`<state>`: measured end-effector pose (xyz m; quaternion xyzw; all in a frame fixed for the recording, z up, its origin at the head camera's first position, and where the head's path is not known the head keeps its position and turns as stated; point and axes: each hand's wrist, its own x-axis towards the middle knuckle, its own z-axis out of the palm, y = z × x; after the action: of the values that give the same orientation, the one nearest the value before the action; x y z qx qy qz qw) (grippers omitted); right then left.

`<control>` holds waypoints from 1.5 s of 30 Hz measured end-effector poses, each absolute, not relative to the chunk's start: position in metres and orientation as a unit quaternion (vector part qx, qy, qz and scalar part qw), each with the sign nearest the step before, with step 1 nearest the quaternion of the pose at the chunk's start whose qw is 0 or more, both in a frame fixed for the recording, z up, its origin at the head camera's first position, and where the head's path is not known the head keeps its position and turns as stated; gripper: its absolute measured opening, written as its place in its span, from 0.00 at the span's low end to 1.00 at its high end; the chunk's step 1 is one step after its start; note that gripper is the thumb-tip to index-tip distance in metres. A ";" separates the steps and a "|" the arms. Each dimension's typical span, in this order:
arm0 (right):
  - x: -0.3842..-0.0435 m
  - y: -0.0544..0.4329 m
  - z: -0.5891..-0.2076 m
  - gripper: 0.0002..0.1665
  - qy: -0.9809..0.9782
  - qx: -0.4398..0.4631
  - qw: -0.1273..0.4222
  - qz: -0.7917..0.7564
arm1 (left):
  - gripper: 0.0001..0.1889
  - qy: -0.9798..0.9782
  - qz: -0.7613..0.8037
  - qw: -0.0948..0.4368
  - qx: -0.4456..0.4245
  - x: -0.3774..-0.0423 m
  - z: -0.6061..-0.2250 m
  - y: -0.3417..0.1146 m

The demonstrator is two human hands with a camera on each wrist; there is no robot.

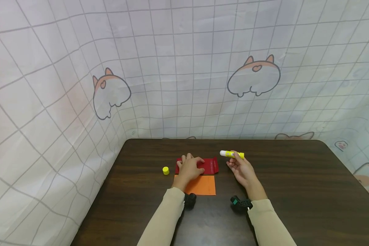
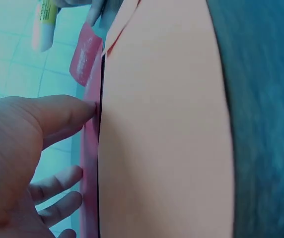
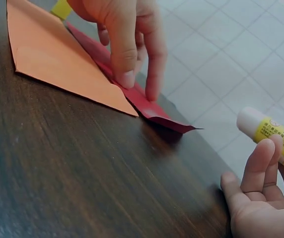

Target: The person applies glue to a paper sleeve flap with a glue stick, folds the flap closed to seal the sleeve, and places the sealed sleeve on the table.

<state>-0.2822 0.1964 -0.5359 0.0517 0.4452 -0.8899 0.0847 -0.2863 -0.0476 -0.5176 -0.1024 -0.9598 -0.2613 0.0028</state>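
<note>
Now pinching the glue stick in the right hand, just right of the red paper; touching that paper with an unclenched left hand! Best to steady its raised end first, then stroke lightly outwards

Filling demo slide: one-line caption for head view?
Left hand touches red paper beside an orange sheet; right hand holds an uncapped glue stick, a yellow cap on the dark table.

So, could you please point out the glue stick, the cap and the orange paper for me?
Glue stick (image 1: 229,154): head view, on its yellow barrel.
Cap (image 1: 165,171): head view, on its side.
Orange paper (image 1: 201,185): head view, on its upper face.
</note>
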 end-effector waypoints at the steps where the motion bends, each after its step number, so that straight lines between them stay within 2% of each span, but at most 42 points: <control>1: -0.282 0.197 -0.536 0.11 0.442 0.050 0.087 -0.891 | 0.15 -0.959 -0.263 0.006 -0.106 -0.286 -0.517 -0.047; 8: -0.281 0.198 -0.537 0.13 0.431 0.036 0.091 -0.897 | 0.16 -0.936 -0.331 0.011 -0.124 -0.289 -0.521 -0.036; 16: -0.280 0.201 -0.540 0.14 0.426 0.032 0.092 -0.900 | 0.20 -0.913 -0.383 -0.006 -0.140 -0.288 -0.525 -0.027; 28: -0.279 0.201 -0.540 0.14 0.422 0.026 0.095 -0.901 | 0.25 -0.945 -0.271 -0.038 -0.179 -0.291 -0.523 -0.020; 35: -0.279 0.201 -0.540 0.15 0.420 0.022 0.093 -0.902 | 0.24 -0.946 -0.249 -0.057 -0.198 -0.289 -0.518 -0.019; 45: -0.279 0.201 -0.540 0.18 0.416 0.032 0.091 -0.904 | 0.20 -0.933 -0.309 -0.038 -0.180 -0.291 -0.525 -0.027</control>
<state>-0.2787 0.2012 -0.5398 0.0323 0.4163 -0.9041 0.0909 -0.2907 -0.0265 -0.5250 -0.1798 -0.9331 -0.3089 -0.0382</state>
